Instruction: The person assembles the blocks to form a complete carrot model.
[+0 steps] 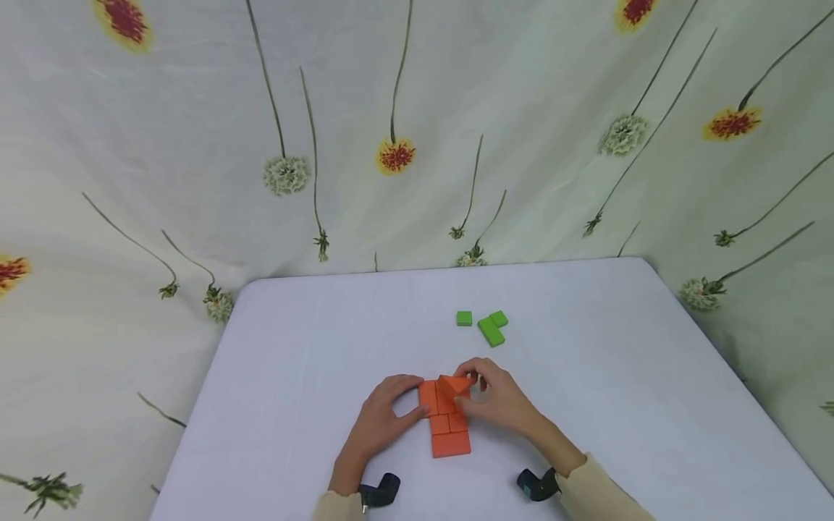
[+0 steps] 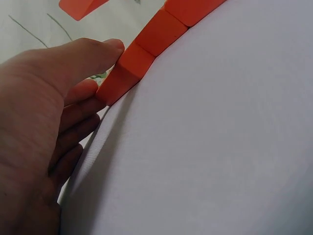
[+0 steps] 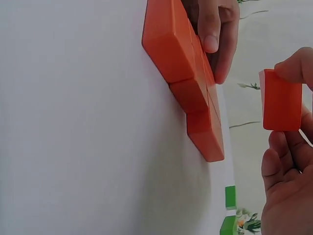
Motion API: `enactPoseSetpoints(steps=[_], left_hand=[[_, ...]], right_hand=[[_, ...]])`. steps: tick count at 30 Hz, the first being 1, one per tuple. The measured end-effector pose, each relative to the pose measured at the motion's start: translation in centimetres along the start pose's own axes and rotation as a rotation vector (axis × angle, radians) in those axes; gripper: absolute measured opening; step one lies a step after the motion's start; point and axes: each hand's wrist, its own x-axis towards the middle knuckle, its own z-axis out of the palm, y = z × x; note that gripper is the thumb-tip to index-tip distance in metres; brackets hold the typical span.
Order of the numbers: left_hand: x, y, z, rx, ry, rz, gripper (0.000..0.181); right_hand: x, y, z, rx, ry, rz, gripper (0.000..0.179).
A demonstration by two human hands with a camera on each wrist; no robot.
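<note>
Several orange blocks point(image 1: 450, 444) lie flat against each other on the white table, with a wider row at the far side and a narrower column towards me. My left hand point(image 1: 378, 418) holds the left end block point(image 1: 426, 397) of that row, thumb on its near side and fingers at its far side. Above the row's right part, my right hand point(image 1: 500, 399) pinches an orange triangular block point(image 3: 282, 104) between thumb and finger. The right wrist view shows that triangular block raised, apart from the blocks below. It partly hides the row's right end in the head view.
Beyond the orange blocks lie a green square block point(image 1: 464, 318), a green rectangular block point(image 1: 491, 332) and a small green block point(image 1: 499, 318) touching it. A flower-patterned cloth point(image 1: 352, 108) hangs behind the table point(image 1: 313, 340). Dark cameras sit on both wrists.
</note>
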Motion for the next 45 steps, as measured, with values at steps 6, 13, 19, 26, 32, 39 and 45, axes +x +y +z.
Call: enactPoseSetpoints(steps=[6, 13, 19, 26, 32, 39, 45], left_hand=[[0.1, 0.2, 0.1, -0.004, 0.004, 0.007, 0.046], [0.0, 0.2, 0.2, 0.014, 0.007, 0.004, 0.045], [0.0, -0.2, 0.2, -0.004, 0.002, -0.02, 0.045], [0.1, -0.1, -0.1, -0.01, 0.001, -0.01, 0.045], [0.1, 0.0, 0.0, 0.012, 0.014, 0.021, 0.046], [0.2, 0.2, 0.0, 0.003, 0.014, 0.017, 0.045], [0.2, 0.2, -0.1, 0.004, -0.002, 0.002, 0.046]], right_hand=[[-1.7, -0.6, 0.0, 0.003, -0.069, -0.083, 0.037], [-3.8, -0.3, 1.0, -0.001, -0.127, -0.145, 0.04], [-5.1, 0.4, 1.8, 0.011, -0.161, -0.231, 0.042], [-5.5, 0.8, 2.1, 0.018, -0.195, -0.321, 0.042], [-5.6, 1.1, 2.6, -0.021, -0.208, -0.356, 0.041], [-6.1, 1.6, 3.0, -0.028, -0.191, -0.336, 0.042], [-6.0, 1.7, 3.2, -0.01, -0.176, -0.368, 0.038]])
